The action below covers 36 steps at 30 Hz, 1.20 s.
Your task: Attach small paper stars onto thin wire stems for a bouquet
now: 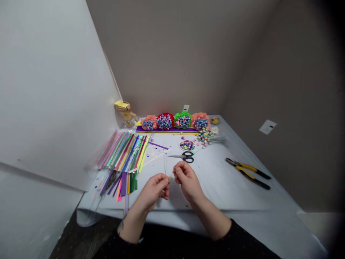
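Over the near middle of the table, my left hand (155,187) and my right hand (187,180) are held close together, fingers pinched. Between the fingertips is a small yellow piece (170,177), at the tips of my left hand; it is too small to make out fully. The fingers of my right hand are closed right beside it, and what they pinch is hidden. Thin wire (165,158) stretches away just beyond my left fingers; I cannot tell whether it is held. Black-handled scissors (185,157) lie beyond my hands, blades pointing left.
Colourful paper strips (126,151) cover the left side. An oval dish (187,145) holds small coloured pieces, with loose paper stars (205,136) and wires (218,141) nearby. Several paper flowers (165,121) line the back beside a jar (128,117). Yellow-black pliers (248,172) lie right.
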Tool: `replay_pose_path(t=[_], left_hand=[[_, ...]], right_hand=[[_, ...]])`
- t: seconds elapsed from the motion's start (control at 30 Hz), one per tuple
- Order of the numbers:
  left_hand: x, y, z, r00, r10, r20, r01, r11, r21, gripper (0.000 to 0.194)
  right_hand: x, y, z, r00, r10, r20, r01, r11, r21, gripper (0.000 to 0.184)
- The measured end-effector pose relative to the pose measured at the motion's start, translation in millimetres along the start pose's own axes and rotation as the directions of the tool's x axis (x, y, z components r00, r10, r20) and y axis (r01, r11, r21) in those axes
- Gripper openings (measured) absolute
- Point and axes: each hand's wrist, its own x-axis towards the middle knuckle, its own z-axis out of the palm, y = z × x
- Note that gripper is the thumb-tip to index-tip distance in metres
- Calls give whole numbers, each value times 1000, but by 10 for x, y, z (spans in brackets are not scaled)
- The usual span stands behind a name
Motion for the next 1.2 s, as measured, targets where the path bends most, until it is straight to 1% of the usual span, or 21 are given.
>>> replay_pose_path(t=[0.07,0.13,0.2,0.37,0.53,0.63,0.77,0.9,1.07,1.13,1.2], left_hand=[[-13,0,36,1000,24,-19,-24,999,-24,28],[-26,-4,75,997,55,-46,-56,998,-25,28],[-37,-12,106,995,82,-54,-82,997,-3,27],[-58,-21,127,991,128,-33,-125,989,77,24],[-83,-8,114,990,142,-21,-135,973,188,23],[-98,0,111,992,130,3,-127,966,224,22],[-121,28,118,995,103,12,-103,966,239,21],[-153,65,123,996,84,44,-92,963,252,21],[-168,66,115,996,30,88,-52,964,260,21],[-162,49,100,995,22,94,-47,963,267,21],[-160,28,74,996,19,87,-43,958,282,21]], right_hand=[[-29,11,-3,999,-34,14,35,998,-60,12],[-59,28,-9,999,-17,49,22,994,-104,10],[-90,48,-11,998,6,65,1,995,-103,8],[-138,55,23,999,27,21,-29,997,65,9],[-153,4,56,994,105,13,-105,972,208,15],[-161,-29,53,989,145,21,-146,963,228,18],[-168,-91,49,977,206,46,-211,948,238,22],[-176,-142,37,964,257,74,-267,934,238,25],[-183,-124,-10,939,311,148,-338,915,221,25],[-173,-117,-29,936,323,140,-346,916,204,24],[-148,-132,-57,949,301,93,-314,927,203,23]])
